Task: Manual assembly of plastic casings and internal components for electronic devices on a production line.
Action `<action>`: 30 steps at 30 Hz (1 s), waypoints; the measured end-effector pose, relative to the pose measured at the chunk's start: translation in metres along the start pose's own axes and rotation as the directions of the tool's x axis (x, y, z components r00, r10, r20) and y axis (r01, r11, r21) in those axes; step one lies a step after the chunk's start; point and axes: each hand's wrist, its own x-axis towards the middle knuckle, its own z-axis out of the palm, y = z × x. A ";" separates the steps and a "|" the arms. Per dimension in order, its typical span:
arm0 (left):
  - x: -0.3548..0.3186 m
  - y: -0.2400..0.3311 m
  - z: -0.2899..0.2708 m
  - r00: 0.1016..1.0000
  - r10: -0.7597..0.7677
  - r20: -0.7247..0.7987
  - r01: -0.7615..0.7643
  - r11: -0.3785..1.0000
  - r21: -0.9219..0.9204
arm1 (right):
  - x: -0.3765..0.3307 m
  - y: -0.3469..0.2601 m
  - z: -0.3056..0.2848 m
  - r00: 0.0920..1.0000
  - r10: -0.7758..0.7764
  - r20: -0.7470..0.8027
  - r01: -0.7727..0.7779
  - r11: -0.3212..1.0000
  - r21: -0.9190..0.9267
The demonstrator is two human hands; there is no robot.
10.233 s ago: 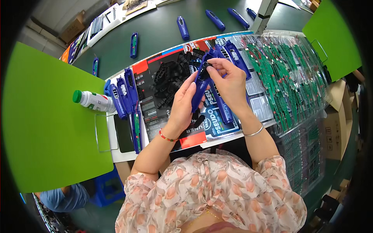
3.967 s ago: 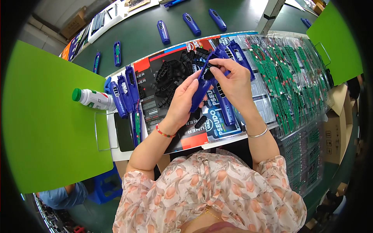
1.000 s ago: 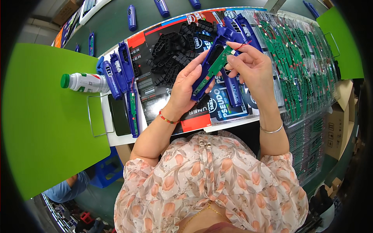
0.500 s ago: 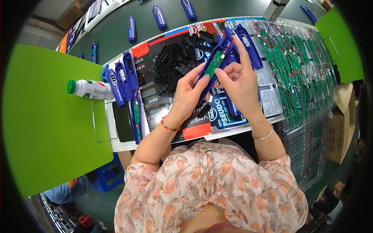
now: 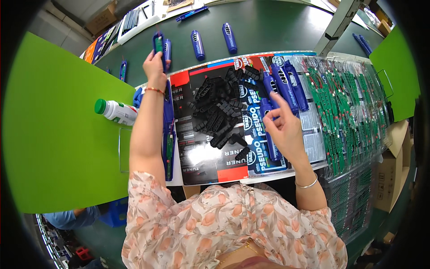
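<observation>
My left hand [image 5: 153, 68] reaches far out at the left and grips a blue plastic shell with a green circuit board [image 5: 158, 43] in it. Just beside that shell stands another blue housing [image 5: 167, 51]. Over the blue housings on the right of the mat hovers my right hand [image 5: 286, 132], its index finger stretched out, the others curled, with nothing seen in it. Several blue housings [image 5: 283, 85] lie by its fingertips. A pile of black plastic parts [image 5: 217, 107] is spread between my arms. Beneath my left forearm, a blue shell with a board [image 5: 169, 150] is partly hidden.
Plastic trays packed with green circuit boards [image 5: 340, 121] stand at the right. Green panels [image 5: 67, 130] flank both sides. A white bottle with a green cap [image 5: 115, 111] lies at the left. A metal post [image 5: 336, 29] rises at the back right. More blue housings [image 5: 197, 45] sit behind.
My left hand has carried the blue shell with the board from the middle to the far left. My right hand has let go and stayed over the right of the mat.
</observation>
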 end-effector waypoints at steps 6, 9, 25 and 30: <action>0.106 -0.045 -0.058 0.949 0.268 -0.166 0.007 0.510 0.860 | -0.013 0.012 -0.022 0.997 -0.032 0.069 0.044 0.983 -0.178; 0.114 -0.059 -0.062 0.963 0.208 -0.172 0.088 0.362 0.928 | -0.016 0.012 -0.028 0.998 -0.046 0.044 0.056 0.964 -0.260; 0.056 -0.044 -0.002 0.883 0.363 0.299 -0.349 0.081 0.933 | 0.153 0.017 0.073 0.884 -0.450 0.126 0.441 0.712 -0.547; -0.041 0.016 0.000 0.823 0.346 0.451 -0.542 0.236 0.806 | 0.229 0.047 0.136 0.961 -0.268 0.063 0.247 0.740 -0.625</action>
